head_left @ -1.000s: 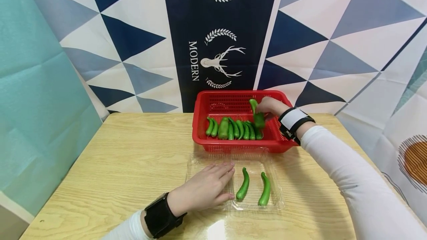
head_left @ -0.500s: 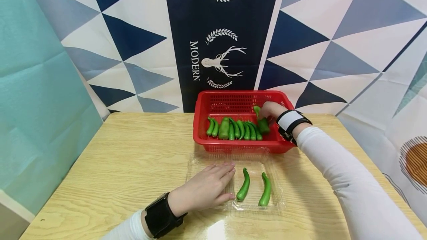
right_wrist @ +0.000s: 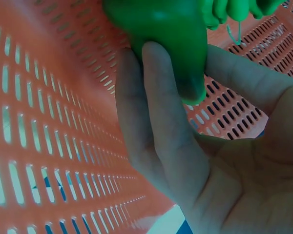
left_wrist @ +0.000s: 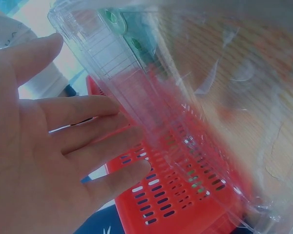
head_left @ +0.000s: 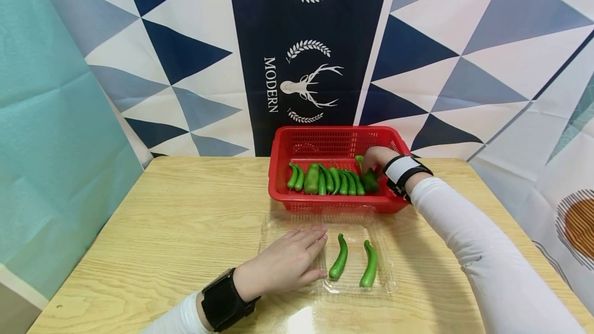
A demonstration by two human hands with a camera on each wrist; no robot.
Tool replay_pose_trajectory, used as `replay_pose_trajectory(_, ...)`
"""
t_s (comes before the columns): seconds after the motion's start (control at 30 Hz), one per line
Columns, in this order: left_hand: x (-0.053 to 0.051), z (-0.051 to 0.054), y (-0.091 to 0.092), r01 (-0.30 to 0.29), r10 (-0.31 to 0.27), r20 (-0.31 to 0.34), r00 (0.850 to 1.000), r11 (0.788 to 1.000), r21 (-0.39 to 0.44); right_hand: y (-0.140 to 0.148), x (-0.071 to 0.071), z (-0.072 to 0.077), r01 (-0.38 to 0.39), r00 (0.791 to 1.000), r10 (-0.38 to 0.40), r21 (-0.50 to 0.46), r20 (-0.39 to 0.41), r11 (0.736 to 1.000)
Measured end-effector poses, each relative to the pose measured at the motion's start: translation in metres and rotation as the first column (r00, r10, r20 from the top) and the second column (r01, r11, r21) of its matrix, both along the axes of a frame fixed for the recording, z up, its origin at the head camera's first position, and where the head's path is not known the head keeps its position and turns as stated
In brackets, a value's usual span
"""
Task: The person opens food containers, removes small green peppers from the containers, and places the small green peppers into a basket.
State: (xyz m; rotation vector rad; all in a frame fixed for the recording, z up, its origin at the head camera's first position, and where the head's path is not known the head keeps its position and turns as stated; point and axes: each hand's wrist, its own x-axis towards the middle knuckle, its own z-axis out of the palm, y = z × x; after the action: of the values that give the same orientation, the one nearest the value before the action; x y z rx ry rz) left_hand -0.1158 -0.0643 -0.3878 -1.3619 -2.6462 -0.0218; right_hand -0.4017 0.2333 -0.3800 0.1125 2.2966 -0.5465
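Note:
My right hand (head_left: 377, 157) reaches into the red basket (head_left: 303, 204) and holds a large green pepper (head_left: 369, 182) near its right end. In the right wrist view, the thumb and fingers pinch the pepper (right_wrist: 173, 36) from both sides. Left of it, a row of slim green chilies (head_left: 343, 183) and a wider green pepper (head_left: 311, 179) lie on the basket floor. My left hand (head_left: 283, 264) lies flat over the clear plastic box (head_left: 355, 231), its fingers extended. Two long green chilies, one left (head_left: 339, 257) and one right (head_left: 369, 266), rest in the box's right half.
The basket stands at the back of the wooden table (head_left: 176, 220), against a patterned cloth (head_left: 306, 24). The plastic box sits directly in front of the basket. A teal sheet (head_left: 60, 117) hangs along the left side.
My right hand has lowered the green pepper and shifted it slightly right, down to the basket floor beside the row. The left hand and the two chilies in the box stay put.

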Motion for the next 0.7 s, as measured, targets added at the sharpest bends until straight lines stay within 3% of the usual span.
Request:
replay_pose_trajectory(0.1,0.000,0.000,0.000,-0.002,0.002,0.004,1.000,1.000,0.000,0.000,-0.001,0.000,-0.002,0.999,0.002,0.004,0.035,1.000)
replay_pose_trajectory(0.23,0.000,0.000,0.000,-0.002,0.002,0.008,1.000,1.000,-0.002,-0.023,0.041,0.034,0.006,1.000,-0.006,0.066,0.002,0.998)
replay_pose_trajectory(0.33,0.001,0.001,0.001,-0.004,0.004,0.014,1.000,1.000,-0.005,-0.031,0.060,0.051,0.009,1.000,-0.008,0.073,-0.010,0.997)
replay_pose_trajectory(0.47,0.001,0.001,0.001,-0.008,0.008,0.024,1.000,1.000,-0.008,-0.034,0.068,0.058,0.009,1.000,-0.008,0.070,-0.014,0.997)
replay_pose_trajectory(0.7,0.001,0.003,0.001,-0.015,0.015,0.050,0.999,1.000,-0.012,-0.034,0.071,0.059,-0.017,0.999,0.020,0.075,-0.050,0.997)
